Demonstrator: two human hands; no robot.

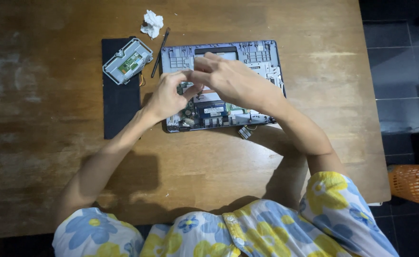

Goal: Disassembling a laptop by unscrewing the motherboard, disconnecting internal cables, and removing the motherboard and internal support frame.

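The opened grey plastic laptop chassis [266, 54] lies flat at the table's far centre, exposing its circuit board. The left hand [167, 97] and right hand [228, 78] are pinched together above it; any held part cannot be told. A removed grey panel [127, 61] is set aside left on a black mat [119, 104].

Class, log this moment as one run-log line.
left hand, right hand: fingertips meet over opened laptop | removed part on black mat

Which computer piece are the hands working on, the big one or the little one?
The big one: the opened laptop shell with its green board showing. Both the left hand and right hand meet over it. The little grey part lies untouched on the black mat.
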